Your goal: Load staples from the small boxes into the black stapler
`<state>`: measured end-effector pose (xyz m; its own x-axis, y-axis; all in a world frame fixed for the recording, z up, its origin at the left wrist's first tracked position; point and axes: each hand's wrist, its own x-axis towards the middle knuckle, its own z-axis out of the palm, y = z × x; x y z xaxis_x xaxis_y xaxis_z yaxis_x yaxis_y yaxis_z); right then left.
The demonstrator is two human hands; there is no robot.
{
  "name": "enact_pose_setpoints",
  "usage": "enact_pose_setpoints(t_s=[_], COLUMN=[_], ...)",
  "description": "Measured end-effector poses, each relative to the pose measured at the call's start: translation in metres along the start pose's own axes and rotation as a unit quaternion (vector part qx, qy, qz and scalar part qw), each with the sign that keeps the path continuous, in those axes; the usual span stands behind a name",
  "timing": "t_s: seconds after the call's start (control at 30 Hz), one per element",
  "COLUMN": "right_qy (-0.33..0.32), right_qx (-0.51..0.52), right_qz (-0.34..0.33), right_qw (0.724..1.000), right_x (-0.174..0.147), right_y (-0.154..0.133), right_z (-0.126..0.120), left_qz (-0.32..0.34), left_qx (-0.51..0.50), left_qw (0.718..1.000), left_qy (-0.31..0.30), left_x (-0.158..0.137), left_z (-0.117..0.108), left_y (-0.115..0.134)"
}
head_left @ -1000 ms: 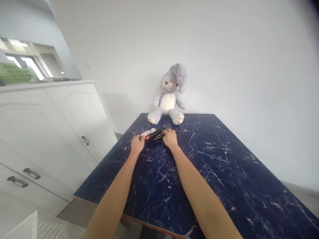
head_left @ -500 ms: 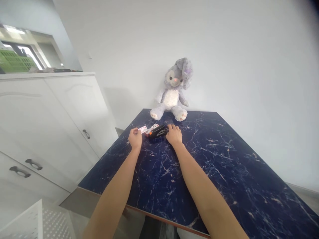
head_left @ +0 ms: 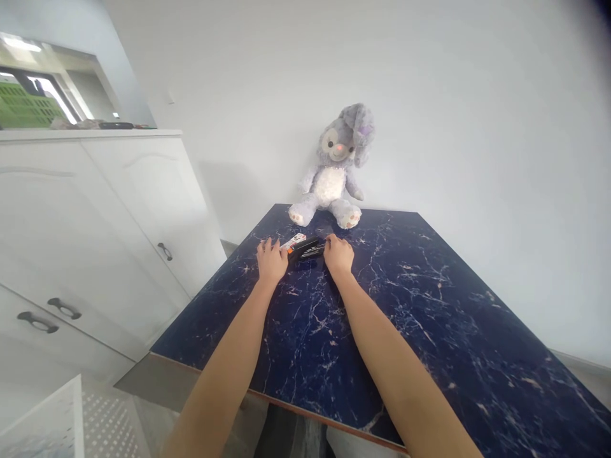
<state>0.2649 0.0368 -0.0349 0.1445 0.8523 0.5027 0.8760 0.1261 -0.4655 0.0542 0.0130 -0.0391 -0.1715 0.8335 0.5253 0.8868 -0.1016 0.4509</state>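
Observation:
A black stapler (head_left: 307, 247) with an orange spot at its left end lies on the dark blue marbled table (head_left: 324, 343). Its two long halves look parted, with a metallic strip along the lower one. My right hand (head_left: 338, 256) is closed on the stapler's right end. Beside the left end is my left hand (head_left: 271, 259), back upward, fingers bent down and its thumb side touching the orange end; what lies under those fingers is hidden. Just behind the stapler sits a small white and red box (head_left: 294, 240), partly covered by my left hand.
A grey plush toy (head_left: 331, 172) sits at the table's far edge, against the white wall. White cabinets (head_left: 128, 216) with dark handles stand on the left. A white perforated container (head_left: 105, 420) is at the lower left, below table height.
My left hand has moved right, to the stapler's left end; the white and red card-like piece it held is out of sight. The stapler's halves look farther apart, and my right hand's fingers have curled in.

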Motion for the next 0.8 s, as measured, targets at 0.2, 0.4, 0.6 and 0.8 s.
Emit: enact_pose_setpoints(t_s=[0.2, 0.4, 0.6, 0.8], right_qy=[0.076, 0.015, -0.08, -0.024], right_qx=[0.15, 0.257, 0.41, 0.525], right_qz=[0.051, 0.137, 0.121, 0.081], right_qw=[0.984, 0.957, 0.9, 0.847], right_x=[0.003, -0.014, -0.036, -0.042], right_y=[0.008, 0.026, 0.027, 0.017], right_z=[0.0, -0.007, -0.018, -0.029], left_qz=[0.012, 0.032, 0.012, -0.027], left_qx=[-0.011, -0.065, -0.168, -0.408], left_qw=[0.998, 0.996, 0.985, 0.911], left_qy=[-0.059, -0.051, 0.039, -0.055], left_x=[0.004, 0.004, -0.004, -0.012], left_z=[0.002, -0.011, -0.027, -0.021], left_y=[-0.01, -0.003, 0.02, 0.049])
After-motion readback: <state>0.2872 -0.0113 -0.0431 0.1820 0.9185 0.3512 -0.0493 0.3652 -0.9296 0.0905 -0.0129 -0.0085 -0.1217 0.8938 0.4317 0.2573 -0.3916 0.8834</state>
